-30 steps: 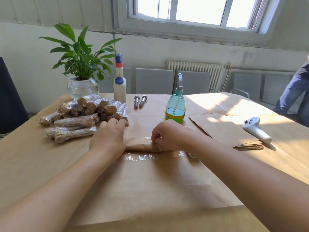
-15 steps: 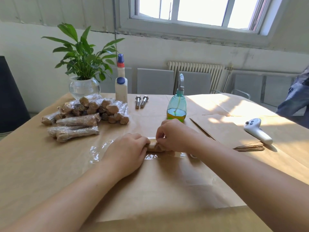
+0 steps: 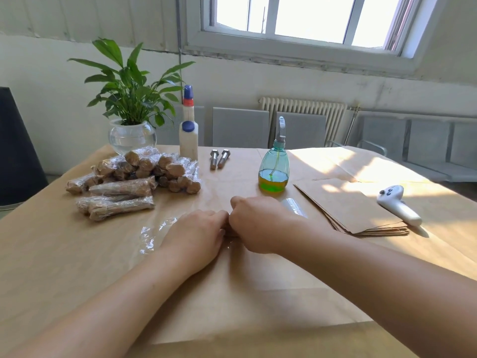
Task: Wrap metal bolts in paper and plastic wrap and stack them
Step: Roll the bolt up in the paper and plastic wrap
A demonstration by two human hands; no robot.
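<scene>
**Currently rolling a bundle in film, mid-table**

Left hand (image 3: 196, 235) and right hand (image 3: 254, 223) curled together over a bundle, hidden beneath; grip undeterminable. Plastic wrap (image 3: 154, 232) crinkled leftward: keep taut. Wrapped stack (image 3: 134, 177) toward far-left corner; bare bolts (image 3: 219, 158), spray bottle (image 3: 273, 169) near far edge, unobstructing.

The left hand (image 3: 196, 235) and right hand (image 3: 254, 223) met knuckle to knuckle and hid whatever lay between them, so their grips could not be judged, while the plastic wrap (image 3: 154, 232) ran partly under the left hand.
</scene>
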